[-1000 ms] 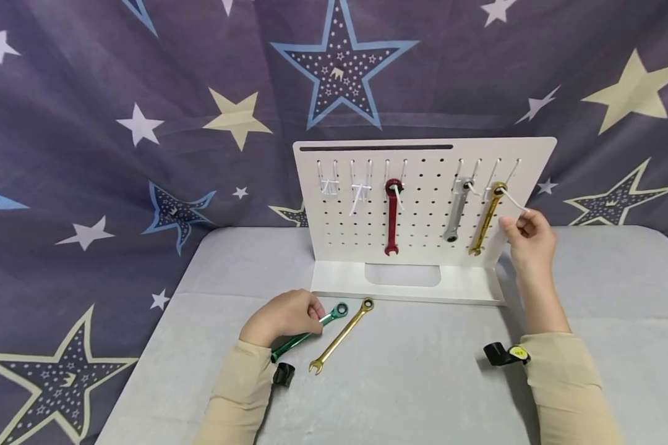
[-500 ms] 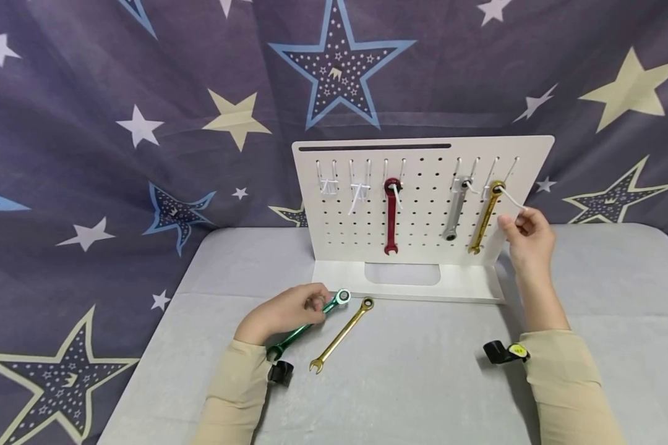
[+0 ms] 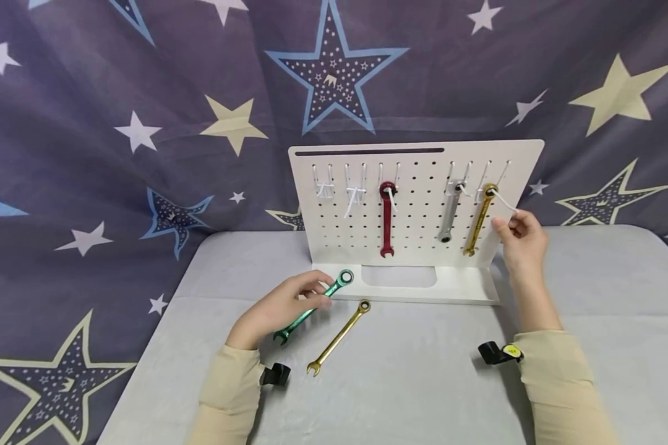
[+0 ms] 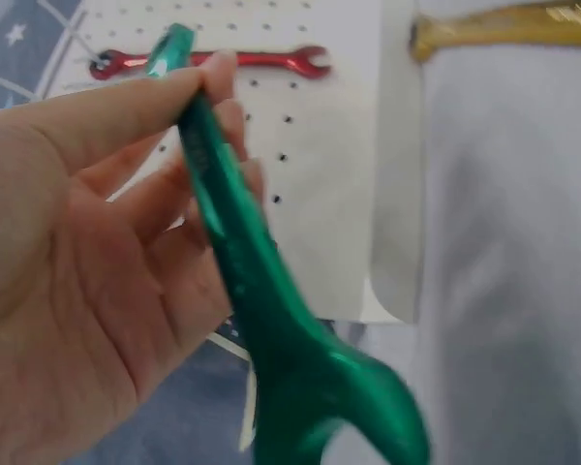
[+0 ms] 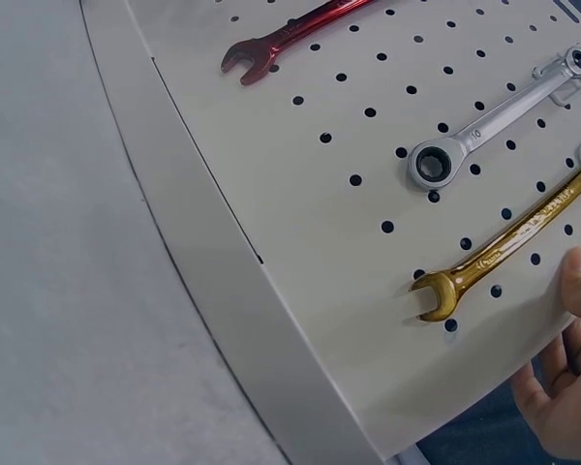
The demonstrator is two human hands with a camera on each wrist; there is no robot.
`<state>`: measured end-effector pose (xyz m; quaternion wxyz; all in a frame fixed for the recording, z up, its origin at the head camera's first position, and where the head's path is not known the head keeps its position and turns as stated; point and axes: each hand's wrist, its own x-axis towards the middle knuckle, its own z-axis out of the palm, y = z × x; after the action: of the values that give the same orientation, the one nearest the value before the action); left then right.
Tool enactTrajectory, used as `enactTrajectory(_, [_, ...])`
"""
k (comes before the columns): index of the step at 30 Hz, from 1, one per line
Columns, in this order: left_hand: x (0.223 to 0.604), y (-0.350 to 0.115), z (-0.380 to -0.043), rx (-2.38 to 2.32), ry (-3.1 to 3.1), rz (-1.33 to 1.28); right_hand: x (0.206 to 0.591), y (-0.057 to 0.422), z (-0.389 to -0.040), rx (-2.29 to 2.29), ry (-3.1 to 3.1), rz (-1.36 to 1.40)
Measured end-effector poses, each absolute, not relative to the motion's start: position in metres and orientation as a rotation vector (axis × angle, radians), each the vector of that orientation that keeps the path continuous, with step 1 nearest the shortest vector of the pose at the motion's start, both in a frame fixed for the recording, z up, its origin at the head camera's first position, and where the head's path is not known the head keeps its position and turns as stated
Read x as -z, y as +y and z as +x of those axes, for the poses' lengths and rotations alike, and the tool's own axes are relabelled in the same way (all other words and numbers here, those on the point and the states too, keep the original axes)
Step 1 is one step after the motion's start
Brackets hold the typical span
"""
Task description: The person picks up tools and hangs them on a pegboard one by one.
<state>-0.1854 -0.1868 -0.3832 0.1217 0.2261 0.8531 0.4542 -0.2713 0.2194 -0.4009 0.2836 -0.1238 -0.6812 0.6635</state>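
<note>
My left hand (image 3: 284, 306) pinches a green ratcheting combination wrench (image 4: 242, 252) between thumb and fingers at its shaft. The wrench is tilted, its ring end up toward the board and its open end toward the wrist. My right hand (image 3: 526, 247) grips the right edge of the white pegboard (image 3: 345, 238), thumb in front and other fingers partly hidden behind. On the board's hooks hang a red wrench (image 3: 386, 222), a silver wrench (image 5: 494, 126) and a gold wrench (image 5: 513, 242). Whether the rightmost hook's tip touches the right hand, I cannot tell.
Another gold wrench (image 3: 338, 339) lies on the grey-covered table (image 3: 412, 371), right of the left hand. Two white hooks without wrenches, a left hook (image 3: 325, 190) and its neighbour (image 3: 355, 196), stick out. A star-patterned curtain (image 3: 423, 74) hangs behind.
My left hand has lifted the green wrench off the table and moved it up toward the board. The right hand keeps its hold on the board's edge. The view has shifted slightly.
</note>
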Motion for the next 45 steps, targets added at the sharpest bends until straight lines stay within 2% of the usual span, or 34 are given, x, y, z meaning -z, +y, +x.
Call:
enactTrajectory(23, [0.349, -0.149, -0.175, -1.958, 2.727, 0.516, 0.412, 0.221, -0.274, -1.782, -1.805, -0.365])
enactTrajectory(45, [0.344, -0.136, -0.196, -1.994, 2.742, 0.483, 0.405, 0.218, -0.275, -1.786, -1.779, -0.33])
